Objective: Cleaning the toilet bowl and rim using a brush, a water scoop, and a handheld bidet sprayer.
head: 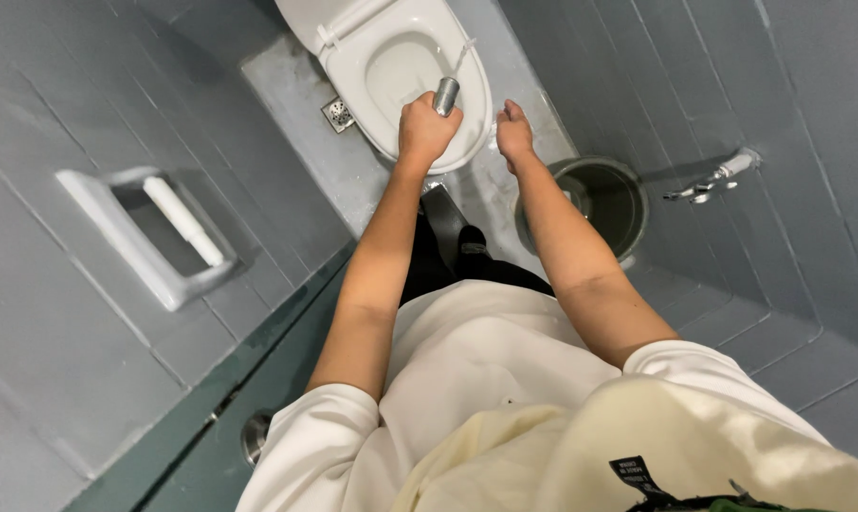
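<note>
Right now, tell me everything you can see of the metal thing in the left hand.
The spray nozzle is a short, shiny metal cylinder, seemingly steel or chrome. The left hand grips its lower part in a fist, so only the top end shows. It is held over the white toilet bowl, tilted toward it, and a thin jet of water leaves its tip. Any hose is hidden. The right hand does not touch it.

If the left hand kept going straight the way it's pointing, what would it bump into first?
Probably the toilet bowl. The left hand holds a metal sprayer aimed forward over the white rim, so the inside of the bowl lies first in line, though depth is hard to judge.
</note>
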